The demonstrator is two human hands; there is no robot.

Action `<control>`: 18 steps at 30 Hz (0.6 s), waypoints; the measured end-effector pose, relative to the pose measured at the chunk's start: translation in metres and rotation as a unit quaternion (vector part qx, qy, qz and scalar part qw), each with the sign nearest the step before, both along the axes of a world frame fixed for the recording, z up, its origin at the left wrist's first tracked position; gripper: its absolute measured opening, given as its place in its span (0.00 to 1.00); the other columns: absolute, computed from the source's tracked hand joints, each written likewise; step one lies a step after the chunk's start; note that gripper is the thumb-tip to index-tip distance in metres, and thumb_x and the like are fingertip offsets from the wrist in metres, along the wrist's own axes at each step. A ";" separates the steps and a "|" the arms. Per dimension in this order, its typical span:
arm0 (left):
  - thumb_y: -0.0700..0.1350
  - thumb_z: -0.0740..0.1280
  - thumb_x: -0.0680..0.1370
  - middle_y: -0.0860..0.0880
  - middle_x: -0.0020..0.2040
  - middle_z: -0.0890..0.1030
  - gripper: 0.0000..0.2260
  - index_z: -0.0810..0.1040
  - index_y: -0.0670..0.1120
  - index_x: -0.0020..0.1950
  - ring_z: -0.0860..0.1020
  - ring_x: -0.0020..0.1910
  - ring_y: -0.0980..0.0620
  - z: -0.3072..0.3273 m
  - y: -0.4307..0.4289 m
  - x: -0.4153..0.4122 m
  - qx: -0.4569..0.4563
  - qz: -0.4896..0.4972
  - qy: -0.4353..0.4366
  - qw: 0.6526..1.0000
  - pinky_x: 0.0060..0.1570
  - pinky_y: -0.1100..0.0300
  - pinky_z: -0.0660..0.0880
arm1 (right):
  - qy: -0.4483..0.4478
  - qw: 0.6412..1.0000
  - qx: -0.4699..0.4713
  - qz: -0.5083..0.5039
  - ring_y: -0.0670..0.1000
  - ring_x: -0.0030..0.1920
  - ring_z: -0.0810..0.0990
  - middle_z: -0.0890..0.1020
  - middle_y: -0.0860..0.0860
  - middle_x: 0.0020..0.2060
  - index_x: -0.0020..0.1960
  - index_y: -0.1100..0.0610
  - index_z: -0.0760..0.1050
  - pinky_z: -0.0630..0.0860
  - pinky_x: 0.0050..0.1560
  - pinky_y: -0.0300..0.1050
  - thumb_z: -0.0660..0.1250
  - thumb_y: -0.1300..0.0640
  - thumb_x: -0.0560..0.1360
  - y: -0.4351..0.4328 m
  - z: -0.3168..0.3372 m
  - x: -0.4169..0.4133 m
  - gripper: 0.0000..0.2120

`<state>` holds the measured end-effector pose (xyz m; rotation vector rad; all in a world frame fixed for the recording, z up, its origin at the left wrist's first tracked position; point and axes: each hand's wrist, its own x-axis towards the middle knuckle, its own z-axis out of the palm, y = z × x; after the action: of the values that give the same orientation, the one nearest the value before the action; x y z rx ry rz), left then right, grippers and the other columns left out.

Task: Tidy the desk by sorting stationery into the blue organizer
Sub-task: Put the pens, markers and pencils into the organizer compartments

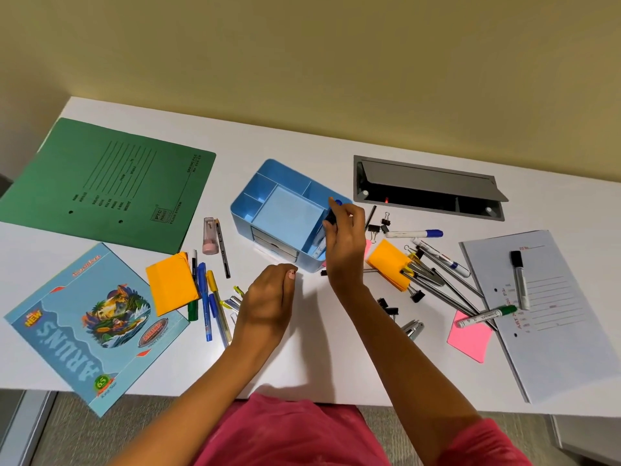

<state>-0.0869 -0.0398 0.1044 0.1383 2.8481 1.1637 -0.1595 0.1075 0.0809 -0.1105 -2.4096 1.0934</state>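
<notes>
The blue organizer (268, 183) stands mid-desk with several compartments and small drawers in front. My right hand (346, 237) pinches a blue-capped marker (332, 211) over the organizer's right compartment, where a white marker stands. My left hand (268, 301) rests on the desk in front of the organizer, fingers curled, holding nothing I can see. Pens (210, 297) and an orange sticky pad (171, 284) lie to the left. More pens (443, 280), binder clips (379, 227), another orange pad (388, 264) and markers (416, 233) lie to the right.
A green folder (111, 183) lies at the back left and a blue notebook (97, 327) at the front left. A white file (554, 311) carries a black marker (519, 277). A grey cable hatch (430, 186) is open at the back right. A pink note (470, 338) lies near a green marker (487, 316).
</notes>
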 end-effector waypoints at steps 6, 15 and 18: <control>0.52 0.50 0.81 0.46 0.48 0.80 0.19 0.77 0.44 0.54 0.78 0.45 0.47 0.001 0.000 0.001 0.002 0.003 0.029 1.000 0.43 0.62 0.71 | 0.012 0.997 0.051 -0.061 0.45 0.56 0.71 0.71 0.48 0.56 0.59 0.64 0.72 0.77 0.55 0.43 0.60 0.68 0.78 0.010 0.017 0.011 0.11; 0.45 0.59 0.80 0.46 0.44 0.80 0.10 0.78 0.43 0.51 0.77 0.39 0.48 -0.001 0.012 0.001 -0.012 0.000 0.045 0.999 0.38 0.62 0.69 | 0.003 0.977 -0.005 -0.213 0.41 0.44 0.72 0.75 0.57 0.51 0.59 0.61 0.72 0.73 0.45 0.30 0.66 0.67 0.75 0.090 0.005 0.075 0.13; 0.38 0.64 0.78 0.46 0.41 0.79 0.04 0.78 0.42 0.48 0.75 0.37 0.51 0.002 0.021 0.001 -0.006 -0.018 0.063 0.998 0.36 0.62 0.70 | -0.034 0.941 -0.071 -0.329 0.42 0.41 0.75 0.77 0.56 0.47 0.58 0.61 0.71 0.69 0.41 0.26 0.65 0.66 0.76 0.132 -0.006 0.099 0.11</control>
<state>-0.0855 -0.0190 0.1060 0.2713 2.9453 1.1707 -0.0609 0.2397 0.0747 -0.9397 -2.0851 0.9362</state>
